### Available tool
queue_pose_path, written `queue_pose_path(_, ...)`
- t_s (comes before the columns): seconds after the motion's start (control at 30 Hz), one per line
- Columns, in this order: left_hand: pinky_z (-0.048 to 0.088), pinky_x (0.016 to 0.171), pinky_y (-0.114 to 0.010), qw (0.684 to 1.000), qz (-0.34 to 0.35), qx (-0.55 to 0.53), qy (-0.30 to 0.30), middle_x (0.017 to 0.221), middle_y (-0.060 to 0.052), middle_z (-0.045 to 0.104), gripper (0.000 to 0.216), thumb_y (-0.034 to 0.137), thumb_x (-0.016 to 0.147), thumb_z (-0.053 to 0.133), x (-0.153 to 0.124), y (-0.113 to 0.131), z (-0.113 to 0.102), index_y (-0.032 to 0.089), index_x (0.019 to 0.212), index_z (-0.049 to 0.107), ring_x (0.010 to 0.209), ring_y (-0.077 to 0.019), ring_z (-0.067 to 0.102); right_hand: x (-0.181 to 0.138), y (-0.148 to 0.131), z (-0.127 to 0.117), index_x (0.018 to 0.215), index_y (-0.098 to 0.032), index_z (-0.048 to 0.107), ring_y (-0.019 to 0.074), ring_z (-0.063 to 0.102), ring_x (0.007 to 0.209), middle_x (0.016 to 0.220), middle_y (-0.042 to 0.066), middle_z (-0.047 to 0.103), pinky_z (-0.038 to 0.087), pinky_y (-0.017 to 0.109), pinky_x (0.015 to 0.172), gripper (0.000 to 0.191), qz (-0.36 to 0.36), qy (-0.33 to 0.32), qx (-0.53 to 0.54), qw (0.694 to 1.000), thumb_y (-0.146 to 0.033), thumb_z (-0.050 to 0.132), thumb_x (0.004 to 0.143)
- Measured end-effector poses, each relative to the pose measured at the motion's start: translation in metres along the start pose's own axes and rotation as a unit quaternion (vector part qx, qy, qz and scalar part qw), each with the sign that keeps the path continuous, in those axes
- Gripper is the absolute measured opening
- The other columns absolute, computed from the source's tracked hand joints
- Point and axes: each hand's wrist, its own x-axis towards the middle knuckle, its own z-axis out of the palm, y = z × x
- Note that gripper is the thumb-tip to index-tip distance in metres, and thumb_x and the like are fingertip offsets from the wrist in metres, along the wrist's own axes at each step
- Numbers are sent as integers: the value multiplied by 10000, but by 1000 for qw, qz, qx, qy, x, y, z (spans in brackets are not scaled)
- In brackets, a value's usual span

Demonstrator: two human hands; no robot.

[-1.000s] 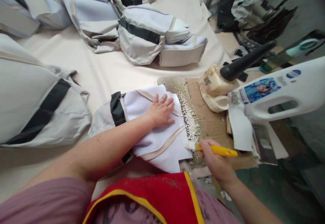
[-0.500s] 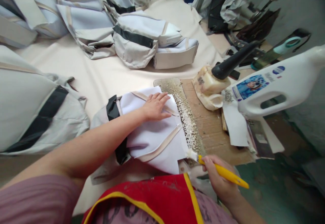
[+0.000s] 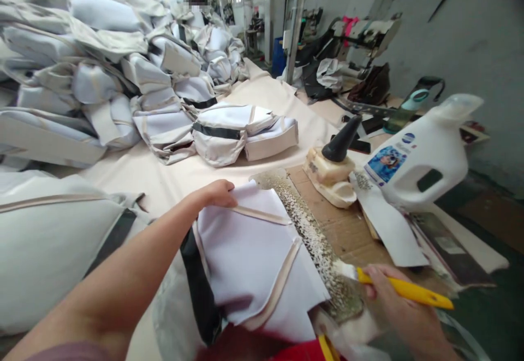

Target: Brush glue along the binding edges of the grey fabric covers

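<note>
My left hand (image 3: 221, 193) is closed on the far left edge of a sewn white fabric piece (image 3: 249, 257), with beige tape strips across it and a black band on its left side. My right hand (image 3: 399, 301) grips a paintbrush (image 3: 409, 290) by its yellow handle. The bristles, coated in something white, touch the lower part of a long board (image 3: 297, 202) crusted with whitish residue. The fabric's right edge lies along this board.
A glue-stained container with a black cone (image 3: 341, 142) sits on cardboard (image 3: 327, 213) at right, beside a large white jug (image 3: 426, 159). Heaped similar fabric pieces (image 3: 106, 11) fill the back left. Another large piece (image 3: 45, 241) lies left of my arm.
My left hand has gone from lying flat on the fabric to gripping its far left edge. The brush now rests on the board, off the fabric's corner. The view has tilted up.
</note>
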Motion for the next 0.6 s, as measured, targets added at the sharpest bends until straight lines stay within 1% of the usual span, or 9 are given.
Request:
queue_pose_path(0.1, 427, 671, -231, 999, 16, -13, 40, 767, 9, 613, 282, 373, 658, 551, -31, -2, -43, 149, 823, 600, 734, -155, 551, 10, 2, -3, 681, -193, 568, 188, 565, 592, 593, 35, 578, 475, 294, 584, 357, -32, 9, 23, 999, -536, 520, 770)
queue_pose_path(0.2, 421, 631, -212, 995, 15, -39, 95, 770, 21, 602, 357, 401, 685, 484, -75, -9, -99, 141, 911, 578, 700, -135, 542, 22, 2, -10, 703, -195, 570, 189, 561, 573, 559, 26, 564, 488, 303, 600, 344, -32, 36, 67, 997, -536, 542, 746)
queue_pose_path(0.3, 394, 618, -225, 973, -43, -10, 228, 646, 42, 522, 478, 517, 705, 431, -123, -6, -147, 107, 909, 570, 603, -110, 524, 32, 2, -16, 734, -200, 567, 187, 548, 538, 542, 18, 563, 480, 312, 567, 335, -18, 52, 127, 990, -534, 575, 712)
queue_pose_path(0.37, 384, 659, -256, 935, -81, 95, 333, 598, 51, 438, 545, 580, 730, 374, -149, 8, -160, 93, 872, 571, 599, -103, 514, 37, 4, -17, 753, -202, 569, 180, 550, 549, 552, 15, 571, 478, 306, 577, 322, -14, 53, 146, 988, -520, 592, 707)
queue_pose_path(0.43, 383, 681, -260, 876, -82, 219, 422, 617, 35, 414, 495, 564, 770, 360, -164, 31, -150, 117, 811, 568, 654, -131, 522, 40, 5, -17, 761, -203, 571, 180, 558, 568, 570, 18, 583, 478, 307, 596, 321, -23, 51, 153, 987, -519, 592, 708)
queue_pose_path(0.47, 385, 672, -254, 845, -63, 267, 458, 646, 18, 432, 417, 511, 801, 369, -167, 44, -135, 141, 776, 558, 691, -154, 525, 42, 6, -17, 761, -203, 572, 181, 560, 574, 576, 19, 585, 476, 312, 607, 322, -27, 56, 145, 987, -522, 580, 717)
queue_pose_path(0.5, 383, 635, -257, 822, -34, 301, 482, 679, -4, 460, 332, 435, 826, 378, -167, 57, -114, 162, 744, 547, 703, -175, 521, 44, 6, -17, 758, -205, 573, 183, 564, 584, 582, 21, 587, 473, 320, 625, 320, -29, 60, 127, 990, -523, 562, 732)
queue_pose_path(0.53, 372, 591, -259, 811, 19, 317, 491, 685, -20, 474, 269, 330, 854, 367, -163, 69, -88, 173, 714, 534, 679, -177, 508, 46, 6, -16, 752, -206, 574, 186, 570, 595, 586, 22, 590, 471, 327, 644, 318, -31, 67, 101, 992, -522, 541, 748)
queue_pose_path(0.6, 350, 540, -272, 806, 165, 313, 474, 624, -21, 460, 217, 141, 828, 384, -150, 88, -21, 186, 649, 499, 623, -177, 479, 49, 5, -15, 745, -208, 579, 189, 581, 604, 587, 23, 591, 468, 333, 657, 328, -46, 91, 38, 994, -520, 489, 789)
